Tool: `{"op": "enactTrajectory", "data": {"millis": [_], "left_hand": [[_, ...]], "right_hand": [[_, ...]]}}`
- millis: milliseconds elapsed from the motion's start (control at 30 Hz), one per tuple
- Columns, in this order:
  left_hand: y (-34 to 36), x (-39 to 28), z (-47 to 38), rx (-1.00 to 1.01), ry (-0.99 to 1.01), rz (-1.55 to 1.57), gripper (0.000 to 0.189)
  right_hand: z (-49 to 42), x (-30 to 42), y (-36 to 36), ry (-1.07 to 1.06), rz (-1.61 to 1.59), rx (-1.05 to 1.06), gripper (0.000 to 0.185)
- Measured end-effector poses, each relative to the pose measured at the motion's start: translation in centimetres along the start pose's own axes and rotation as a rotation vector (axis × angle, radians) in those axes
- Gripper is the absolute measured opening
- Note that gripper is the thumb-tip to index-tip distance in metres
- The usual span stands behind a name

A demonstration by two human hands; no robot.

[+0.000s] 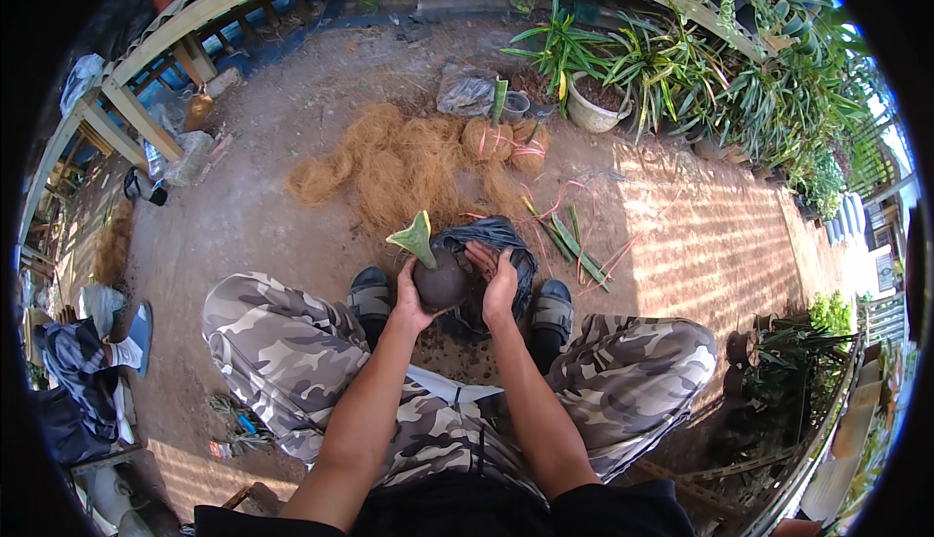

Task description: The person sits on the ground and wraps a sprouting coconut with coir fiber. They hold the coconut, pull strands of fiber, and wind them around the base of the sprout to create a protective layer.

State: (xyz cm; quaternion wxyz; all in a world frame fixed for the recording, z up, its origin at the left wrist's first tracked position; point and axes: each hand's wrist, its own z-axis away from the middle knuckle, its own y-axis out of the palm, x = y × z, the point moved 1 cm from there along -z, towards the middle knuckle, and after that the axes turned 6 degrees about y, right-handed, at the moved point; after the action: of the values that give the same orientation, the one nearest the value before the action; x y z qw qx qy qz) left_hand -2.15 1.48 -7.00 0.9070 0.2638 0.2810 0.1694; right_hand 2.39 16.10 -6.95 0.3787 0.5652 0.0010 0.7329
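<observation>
A round ball of dark, moist soil rests in my left hand, whose fingers cup its left side and underside. From its top rises a short green variegated leaf cutting, like a snake plant's, tilted to the left. My right hand is at the ball's right, palm turned towards it, fingers extended and holding nothing; whether the fingertips touch the soil I cannot tell. Below both hands a black plastic bag sits open on the ground between my feet, its inside partly hidden by the ball and my right hand.
Loose brown coconut fibre lies ahead. Beyond it stand two fibre-wrapped balls tied with pink string, one with an upright leaf. Cut green leaves and pink string lie at the right. A potted plant stands farther back; another person's foot shows at left.
</observation>
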Motion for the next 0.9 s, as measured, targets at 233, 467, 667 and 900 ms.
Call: {"op": "enactTrajectory", "data": {"millis": [233,467,667,900], "left_hand": [[-1.2,0.8,0.1,0.121,-0.167,-0.104,0.070],[-0.1,1.0,0.5,0.195,-0.244,-0.226,0.088],[1.5,0.0,0.9,0.105,-0.112,-0.203,0.081],[0.2,-0.5,0.5,0.051,0.082,-0.265,0.059]], "right_hand": [[-1.1,1.8,-1.8,0.101,0.244,0.083,0.069],[0.1,1.0,-1.2,0.427,0.015,0.293,0.086],[-0.3,1.2,-1.6,0.455,-0.124,0.228,0.091],[0.1,-1.1,-0.8,0.196,0.021,0.328,0.076]]}}
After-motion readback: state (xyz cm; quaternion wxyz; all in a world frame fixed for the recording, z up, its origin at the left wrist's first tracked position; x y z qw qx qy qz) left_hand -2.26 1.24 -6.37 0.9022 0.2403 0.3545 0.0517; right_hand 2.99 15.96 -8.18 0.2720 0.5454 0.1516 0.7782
